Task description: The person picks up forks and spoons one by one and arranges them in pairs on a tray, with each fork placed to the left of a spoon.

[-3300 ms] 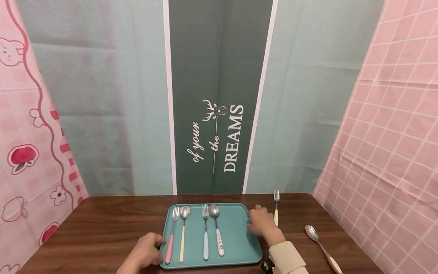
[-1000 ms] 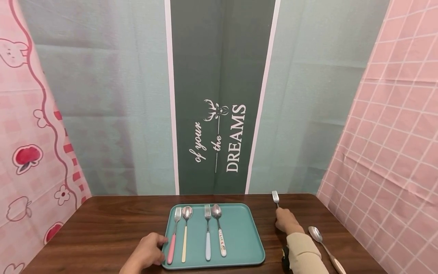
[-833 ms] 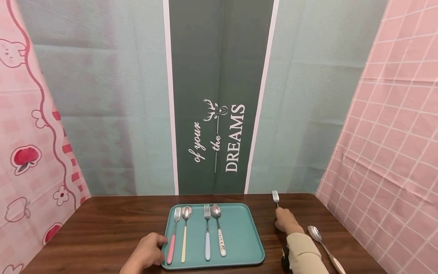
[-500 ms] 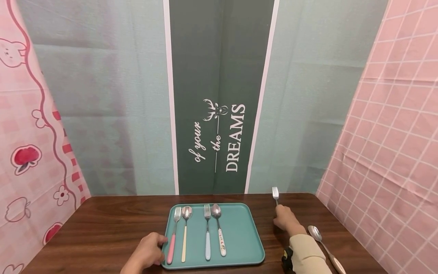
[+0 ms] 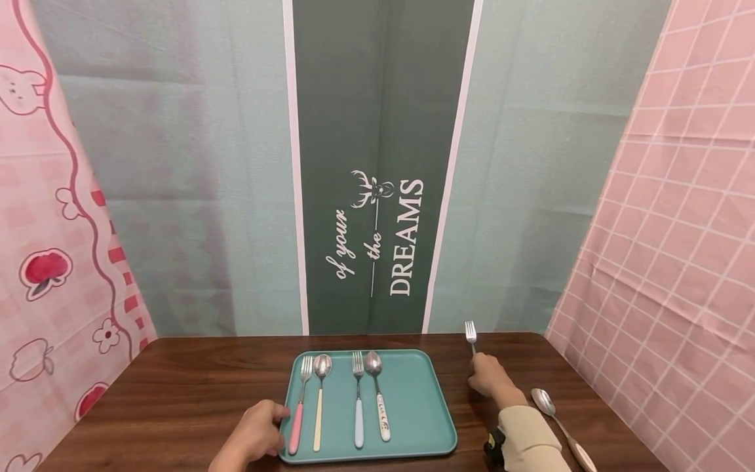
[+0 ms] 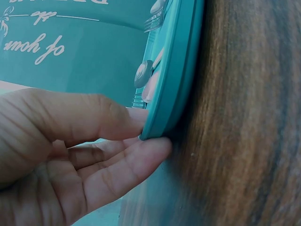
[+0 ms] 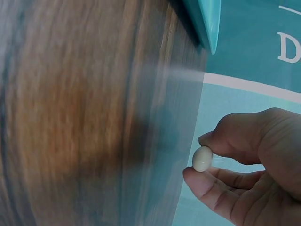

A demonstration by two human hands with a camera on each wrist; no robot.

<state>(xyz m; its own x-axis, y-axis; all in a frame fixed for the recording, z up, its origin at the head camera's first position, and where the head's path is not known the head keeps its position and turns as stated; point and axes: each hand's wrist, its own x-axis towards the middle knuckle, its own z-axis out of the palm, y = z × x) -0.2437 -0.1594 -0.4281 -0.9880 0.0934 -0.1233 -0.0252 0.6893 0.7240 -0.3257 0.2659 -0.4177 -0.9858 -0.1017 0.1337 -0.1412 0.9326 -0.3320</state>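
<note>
A teal tray (image 5: 409, 406) lies on the wooden table. At its left edge my left hand (image 5: 250, 431) pinches the rim, thumb above and fingers below in the left wrist view. Right of the tray, my right hand (image 5: 494, 379) pinches a fork (image 5: 470, 332) by its cream handle. Tines point away from me; only the rounded handle end (image 7: 202, 159) shows between thumb and fingers in the right wrist view. On the tray lie a pink-handled fork (image 5: 296, 427), a yellow-handled spoon (image 5: 318, 419), a light-blue-handled fork (image 5: 358, 423) and a spoon with a patterned white handle (image 5: 383, 416).
Another spoon (image 5: 544, 401) with a wood-toned handle lies on the table (image 5: 194, 393), right of my right forearm. A green printed cloth (image 5: 366, 98) hangs behind the table. Pink cloths (image 5: 678, 229) hang at both sides.
My right hand has left the tray's right edge and taken hold of the cream-handled fork. Since then it has raised the fork slightly and shifted it a little left. My left hand stays at the tray.
</note>
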